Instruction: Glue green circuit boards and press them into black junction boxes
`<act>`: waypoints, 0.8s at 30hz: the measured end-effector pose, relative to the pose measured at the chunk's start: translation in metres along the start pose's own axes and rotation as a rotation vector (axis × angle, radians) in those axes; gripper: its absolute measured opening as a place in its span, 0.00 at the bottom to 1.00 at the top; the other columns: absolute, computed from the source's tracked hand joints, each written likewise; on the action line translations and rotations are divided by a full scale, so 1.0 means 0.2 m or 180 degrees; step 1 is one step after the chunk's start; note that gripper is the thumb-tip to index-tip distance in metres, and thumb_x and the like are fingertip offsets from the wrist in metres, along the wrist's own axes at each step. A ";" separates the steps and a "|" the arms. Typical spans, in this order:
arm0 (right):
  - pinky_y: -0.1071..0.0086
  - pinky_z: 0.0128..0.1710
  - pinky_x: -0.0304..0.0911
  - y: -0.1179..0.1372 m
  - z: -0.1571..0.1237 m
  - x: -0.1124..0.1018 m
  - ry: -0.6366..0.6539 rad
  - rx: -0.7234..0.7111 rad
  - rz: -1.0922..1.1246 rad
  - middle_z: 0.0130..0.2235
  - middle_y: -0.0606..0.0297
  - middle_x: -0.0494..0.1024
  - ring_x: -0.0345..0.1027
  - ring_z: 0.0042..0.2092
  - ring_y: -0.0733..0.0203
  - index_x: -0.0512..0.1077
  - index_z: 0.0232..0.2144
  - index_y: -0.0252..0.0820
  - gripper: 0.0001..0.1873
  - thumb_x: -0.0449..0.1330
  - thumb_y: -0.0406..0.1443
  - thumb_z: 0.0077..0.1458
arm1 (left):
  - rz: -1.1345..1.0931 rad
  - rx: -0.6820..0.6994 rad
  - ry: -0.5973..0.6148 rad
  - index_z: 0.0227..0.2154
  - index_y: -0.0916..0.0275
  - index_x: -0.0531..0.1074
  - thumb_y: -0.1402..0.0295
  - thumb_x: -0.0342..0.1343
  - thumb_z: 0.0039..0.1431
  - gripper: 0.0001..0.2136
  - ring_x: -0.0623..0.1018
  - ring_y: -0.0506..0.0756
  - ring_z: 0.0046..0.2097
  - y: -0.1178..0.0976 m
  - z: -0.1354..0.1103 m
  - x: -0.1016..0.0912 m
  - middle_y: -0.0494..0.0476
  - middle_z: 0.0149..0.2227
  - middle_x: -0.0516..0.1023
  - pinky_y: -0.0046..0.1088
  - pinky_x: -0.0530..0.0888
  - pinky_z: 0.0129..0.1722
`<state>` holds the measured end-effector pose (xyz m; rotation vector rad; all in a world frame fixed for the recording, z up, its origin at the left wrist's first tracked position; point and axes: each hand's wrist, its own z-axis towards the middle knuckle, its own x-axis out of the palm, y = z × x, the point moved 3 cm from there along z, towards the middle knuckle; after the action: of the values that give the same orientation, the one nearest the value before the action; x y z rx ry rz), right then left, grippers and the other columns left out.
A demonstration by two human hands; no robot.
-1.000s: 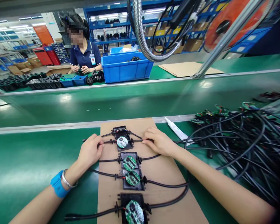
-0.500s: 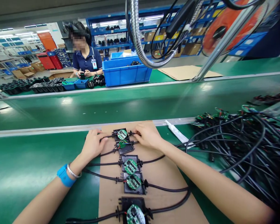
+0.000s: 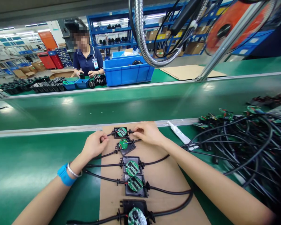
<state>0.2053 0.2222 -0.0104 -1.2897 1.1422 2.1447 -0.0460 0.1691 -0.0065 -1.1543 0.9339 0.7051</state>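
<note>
On a brown cardboard sheet [image 3: 159, 175] lies a column of several black plastic cases, each with a round green circuit board and black cables out of both sides. My left hand [image 3: 95, 145] has its fingers closed on the left cable [image 3: 110, 134] of the farthest case [image 3: 118, 135]. At that case's other side, my right hand [image 3: 148, 133] pinches the right cable [image 3: 132, 131]; its fingertips are partly hidden. Just nearer lies a tilted case [image 3: 128, 150] with a circuit board [image 3: 123, 144]. Below it are two more cases [image 3: 127, 160] and, nearest, a case [image 3: 138, 204] cut by the frame edge.
A heap of black cables [image 3: 239, 140] with circuit boards covers the bench's right side. A white tube [image 3: 181, 134] lies beside it. Across the green surface, a co-worker [image 3: 87, 59] handles a black part near a blue bin [image 3: 128, 73]. A metal flexible hose [image 3: 140, 37] hangs overhead.
The farthest case has shifted slightly away, widening the gap to the tilted case behind it, which has turned a little. Both hands stay at the cables. The view has shifted slightly.
</note>
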 end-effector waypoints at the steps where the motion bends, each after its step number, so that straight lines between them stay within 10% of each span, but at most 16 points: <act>1: 0.65 0.38 0.58 0.02 -0.02 -0.01 0.0001 -0.0116 -0.0001 0.31 0.63 0.75 0.65 0.35 0.59 0.73 0.29 0.40 0.06 0.56 0.34 0.55 | -0.0061 0.0098 0.0045 0.31 0.61 0.72 0.67 0.52 0.57 0.06 0.74 0.52 0.31 -0.02 -0.02 0.00 0.52 0.29 0.74 0.27 0.69 0.31; 6: 0.63 0.41 0.58 0.08 -0.12 -0.01 0.0198 -0.0603 0.0020 0.32 0.60 0.74 0.64 0.38 0.57 0.74 0.30 0.40 0.06 0.57 0.31 0.53 | -0.0274 0.0579 0.0316 0.30 0.59 0.73 0.66 0.60 0.53 0.03 0.74 0.55 0.40 -0.09 -0.11 0.04 0.51 0.33 0.75 0.29 0.70 0.42; 24: 0.61 0.41 0.62 0.04 -0.19 0.04 0.0091 -0.0482 -0.0024 0.32 0.56 0.73 0.64 0.37 0.56 0.74 0.30 0.37 0.12 0.51 0.31 0.59 | -0.0380 0.0080 0.0218 0.19 0.62 0.64 0.73 0.60 0.50 0.11 0.71 0.51 0.30 -0.09 -0.12 0.09 0.48 0.26 0.68 0.26 0.65 0.31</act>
<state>0.2157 0.1867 -0.0229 -1.3908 1.0001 2.2511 -0.0289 0.1418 -0.0181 -1.2078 0.9204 0.5589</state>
